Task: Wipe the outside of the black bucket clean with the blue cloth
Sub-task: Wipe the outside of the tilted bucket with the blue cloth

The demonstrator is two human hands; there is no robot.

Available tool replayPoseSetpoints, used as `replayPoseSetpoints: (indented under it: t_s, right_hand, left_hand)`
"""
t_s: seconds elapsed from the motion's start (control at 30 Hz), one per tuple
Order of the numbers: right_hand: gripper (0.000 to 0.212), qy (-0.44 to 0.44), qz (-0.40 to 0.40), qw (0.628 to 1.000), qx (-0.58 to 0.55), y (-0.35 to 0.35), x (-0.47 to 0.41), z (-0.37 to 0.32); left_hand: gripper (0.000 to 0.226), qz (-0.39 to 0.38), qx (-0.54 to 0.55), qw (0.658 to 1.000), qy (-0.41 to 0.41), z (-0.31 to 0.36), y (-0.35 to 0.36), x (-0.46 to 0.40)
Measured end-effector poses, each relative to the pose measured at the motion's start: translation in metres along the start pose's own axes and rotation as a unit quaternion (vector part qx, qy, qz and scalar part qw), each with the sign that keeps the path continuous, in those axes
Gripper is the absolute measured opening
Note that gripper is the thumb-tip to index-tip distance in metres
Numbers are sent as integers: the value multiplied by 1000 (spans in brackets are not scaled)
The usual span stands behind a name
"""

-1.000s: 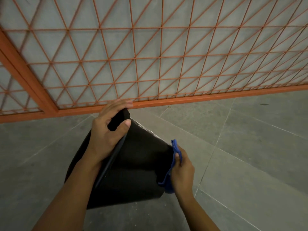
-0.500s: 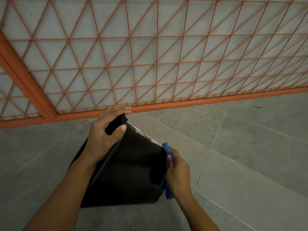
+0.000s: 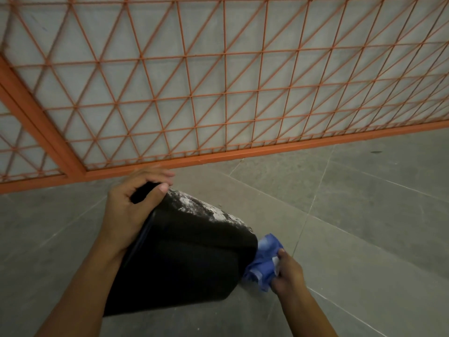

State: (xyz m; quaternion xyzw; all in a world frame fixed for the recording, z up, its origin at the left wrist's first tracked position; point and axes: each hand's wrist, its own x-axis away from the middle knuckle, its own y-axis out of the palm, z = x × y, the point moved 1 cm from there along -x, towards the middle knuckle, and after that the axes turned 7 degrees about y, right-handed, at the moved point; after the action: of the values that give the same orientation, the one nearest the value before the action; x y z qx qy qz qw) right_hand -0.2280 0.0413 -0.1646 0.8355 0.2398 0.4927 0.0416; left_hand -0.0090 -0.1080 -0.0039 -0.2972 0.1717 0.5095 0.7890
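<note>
The black bucket [image 3: 189, 259] lies tilted on its side on the grey floor, its base pointing right. White dusty smears run along its upper far side. My left hand [image 3: 131, 210] grips the bucket's rim at the upper left, thumb over the edge. My right hand [image 3: 289, 273] holds the bunched blue cloth [image 3: 263, 262] against the bucket's base at the lower right. The inside of the bucket is hidden.
An orange metal lattice fence [image 3: 226, 93] with a thick bottom rail stands just behind the bucket, in front of a pale wall. Grey floor tiles [image 3: 364, 227] with thin joints stretch to the right and front.
The bucket has turned so its white-smeared side shows on top. My right hand and the cloth have shifted lower and to the right at the base. The left hand keeps its hold.
</note>
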Motion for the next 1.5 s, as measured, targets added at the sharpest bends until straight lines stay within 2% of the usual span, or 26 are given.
replayPoseSetpoints:
  t_s: [0.07,0.1,0.17,0.2,0.23,0.3,0.37,0.4,0.47,0.53,0.6,0.7,0.73,0.8,0.93,0.97,1.07,1.17,1.23,1.27,1.4,1.43,1.5]
  right_hand:
    - [33,37,-59,997,-37,-14,0,-4]
    - [45,44,-82,994,-50,-21,1,-8]
    - [86,61,-125,987,-74,-31,3,-17]
    - [94,64,-150,983,-86,-32,10,-22]
    - [87,58,-171,980,-80,-29,19,-27]
    - [57,14,-178,983,-41,-19,39,-34]
    - [40,-103,-128,986,-4,-5,65,-38]
    - [40,-177,-109,977,38,5,84,-40]
    - [45,-298,-120,937,137,29,127,-37]
    - [47,-384,-192,882,193,48,158,-22]
    - [50,-470,-232,808,270,63,170,0]
    - [58,-579,-222,669,409,78,162,35]
    - [56,-592,-209,650,429,81,157,39]
    - [48,-590,-192,661,423,88,149,37]
    - [42,-539,-176,733,376,94,143,31]
    - [43,-544,-173,731,374,93,143,33]
    - [50,-592,-166,690,383,84,144,43]
    - [49,-606,-139,686,378,83,142,40]
    - [44,-612,-136,682,376,85,144,39]
    - [42,-605,-148,687,373,87,146,36]
    - [43,-529,-177,751,354,102,144,11]
    - [46,-526,-172,755,353,102,145,12]
    - [46,-555,-152,736,356,98,147,27]
  left_hand:
    - [48,-20,-13,999,-30,-3,-2,6]
    - [58,-19,-11,999,-50,-4,-1,9]
    - [66,1,-5,997,-80,-4,1,14]
    - [67,5,-11,997,-82,-3,3,15]
    - [69,1,-22,997,-79,-1,5,17]
    - [74,-24,-51,996,-67,4,10,18]
    - [78,-59,-73,994,-58,9,15,16]
    - [82,-74,-76,993,-59,11,17,16]
    - [90,-75,-57,992,-80,14,20,17]
    - [91,-47,-32,995,-85,17,21,20]
    - [74,-31,-48,997,-43,19,22,21]
    - [55,-35,-65,997,-17,15,17,21]
    - [56,-39,-59,997,-16,13,14,21]
    - [62,-49,-51,997,-8,11,9,19]
    - [61,-58,-48,997,-21,13,14,18]
    - [61,-62,-52,996,-22,14,16,18]
    - [63,-79,-52,994,-58,17,19,20]
    - [68,-82,-38,987,-131,22,23,18]
    - [75,-78,-36,985,-149,24,27,20]
    - [78,-73,-31,986,-150,25,29,22]
    - [78,-67,-27,985,-157,27,35,20]
    - [77,-71,-38,986,-149,27,36,19]
    - [74,-81,-67,988,-115,28,36,18]
